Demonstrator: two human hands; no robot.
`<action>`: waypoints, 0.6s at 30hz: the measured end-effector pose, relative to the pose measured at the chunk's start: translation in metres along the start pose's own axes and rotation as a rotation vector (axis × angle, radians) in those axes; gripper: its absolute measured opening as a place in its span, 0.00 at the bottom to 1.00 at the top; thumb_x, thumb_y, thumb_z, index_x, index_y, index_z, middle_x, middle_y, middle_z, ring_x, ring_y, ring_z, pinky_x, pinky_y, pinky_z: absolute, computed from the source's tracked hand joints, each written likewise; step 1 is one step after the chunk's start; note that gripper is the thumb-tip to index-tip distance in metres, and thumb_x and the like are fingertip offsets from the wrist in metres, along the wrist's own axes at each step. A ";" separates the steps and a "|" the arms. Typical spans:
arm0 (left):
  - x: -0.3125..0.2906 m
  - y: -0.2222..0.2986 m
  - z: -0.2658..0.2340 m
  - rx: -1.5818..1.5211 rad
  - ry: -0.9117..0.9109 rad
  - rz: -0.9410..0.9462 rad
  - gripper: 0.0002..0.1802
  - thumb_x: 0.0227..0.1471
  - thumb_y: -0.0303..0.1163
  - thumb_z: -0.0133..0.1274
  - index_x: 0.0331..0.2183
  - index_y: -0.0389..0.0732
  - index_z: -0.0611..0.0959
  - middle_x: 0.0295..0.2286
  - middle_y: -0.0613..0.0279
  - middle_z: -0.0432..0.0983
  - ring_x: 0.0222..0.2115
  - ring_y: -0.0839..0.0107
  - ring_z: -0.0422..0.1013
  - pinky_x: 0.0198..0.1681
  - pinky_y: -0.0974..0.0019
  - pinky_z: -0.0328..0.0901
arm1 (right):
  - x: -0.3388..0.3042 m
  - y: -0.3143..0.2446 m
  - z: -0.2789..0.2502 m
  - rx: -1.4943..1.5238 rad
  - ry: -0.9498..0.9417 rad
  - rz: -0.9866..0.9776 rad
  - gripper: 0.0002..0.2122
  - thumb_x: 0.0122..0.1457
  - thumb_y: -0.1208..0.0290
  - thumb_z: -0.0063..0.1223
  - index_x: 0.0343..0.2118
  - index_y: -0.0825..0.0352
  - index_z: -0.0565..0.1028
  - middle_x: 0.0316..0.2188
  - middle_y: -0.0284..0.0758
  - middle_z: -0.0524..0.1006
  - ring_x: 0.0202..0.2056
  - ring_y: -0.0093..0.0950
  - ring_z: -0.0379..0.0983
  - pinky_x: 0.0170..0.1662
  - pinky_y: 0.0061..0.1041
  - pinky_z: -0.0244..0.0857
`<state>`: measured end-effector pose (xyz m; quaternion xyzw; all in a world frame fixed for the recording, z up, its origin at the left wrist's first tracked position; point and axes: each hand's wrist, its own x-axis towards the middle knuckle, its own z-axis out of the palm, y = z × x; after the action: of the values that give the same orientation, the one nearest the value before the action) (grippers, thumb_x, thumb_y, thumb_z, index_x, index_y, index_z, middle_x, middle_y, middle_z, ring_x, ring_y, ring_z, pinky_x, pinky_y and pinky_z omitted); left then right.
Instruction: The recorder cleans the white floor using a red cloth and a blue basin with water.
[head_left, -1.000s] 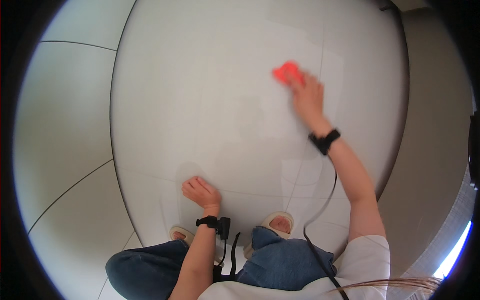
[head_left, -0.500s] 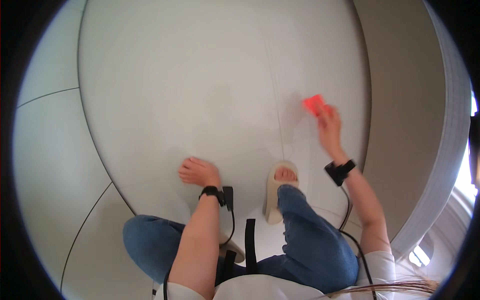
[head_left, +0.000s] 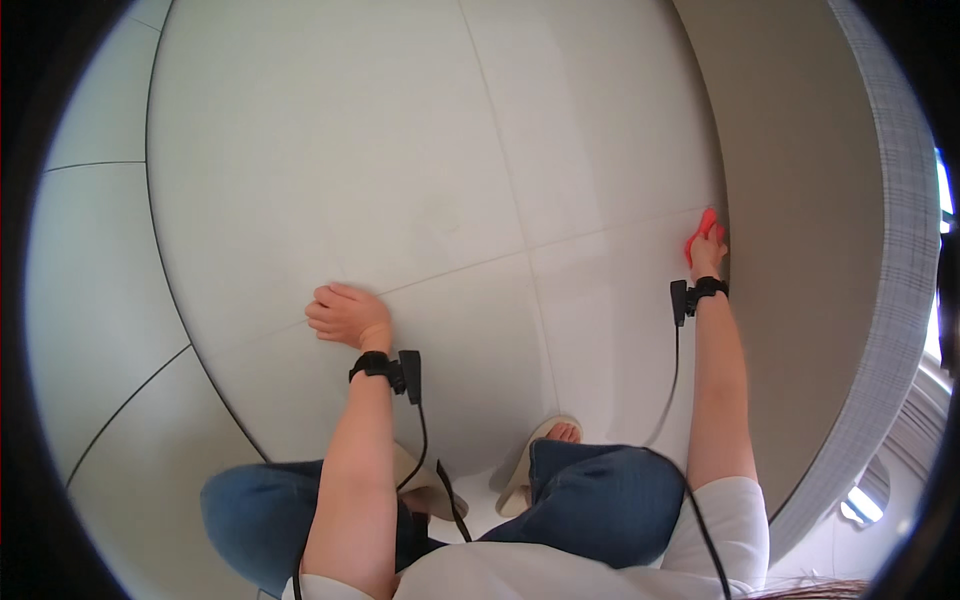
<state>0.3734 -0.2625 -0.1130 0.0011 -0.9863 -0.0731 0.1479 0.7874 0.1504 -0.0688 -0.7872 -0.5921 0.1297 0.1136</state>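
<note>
My right hand is closed around a small red cloth, low by the foot of the beige side panel on the right. Part of the cloth sticks out past the fingers, while the palm side is hidden. Over the pale floor at centre left is my left hand, its fingers curled into a loose fist with nothing visible in them. Each wrist wears a black strap with a small black box and a cable.
Glossy tiles cover the floor. White panels with dark seams line the left side. A tall beige side panel topped by grey checked fabric bounds the right. My feet wear beige slippers.
My right hand has carried the red cloth rightward to the foot of the beige panel. My left hand has shifted left and slightly forward, still curled. The view of the floor has shifted too.
</note>
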 end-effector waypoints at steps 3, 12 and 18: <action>0.016 -0.013 -0.008 0.004 0.066 0.015 0.09 0.59 0.38 0.39 0.34 0.43 0.68 0.34 0.58 0.61 0.36 0.57 0.60 0.39 0.56 0.55 | -0.026 -0.021 0.022 -0.135 0.132 -0.037 0.25 0.57 0.67 0.40 0.60 0.49 0.62 0.57 0.46 0.58 0.54 0.46 0.61 0.54 0.40 0.59; 0.029 -0.032 -0.009 -0.432 0.095 -0.069 0.15 0.60 0.39 0.40 0.34 0.36 0.74 0.35 0.53 0.69 0.40 0.55 0.63 0.42 0.53 0.57 | -0.232 -0.140 0.028 0.365 -0.176 -0.648 0.17 0.61 0.67 0.41 0.52 0.65 0.66 0.43 0.45 0.73 0.41 0.45 0.71 0.44 0.44 0.63; -0.012 -0.039 -0.003 -0.409 -0.004 0.040 0.13 0.59 0.36 0.41 0.32 0.36 0.73 0.33 0.53 0.68 0.37 0.54 0.64 0.40 0.53 0.58 | -0.342 -0.168 0.074 0.060 -0.450 -1.483 0.25 0.51 0.77 0.45 0.56 0.66 0.65 0.50 0.46 0.66 0.46 0.43 0.68 0.39 0.39 0.70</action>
<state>0.3848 -0.3007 -0.1193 -0.0487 -0.9509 -0.2692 0.1447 0.5201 -0.1310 -0.0586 -0.1365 -0.9693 0.1925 0.0689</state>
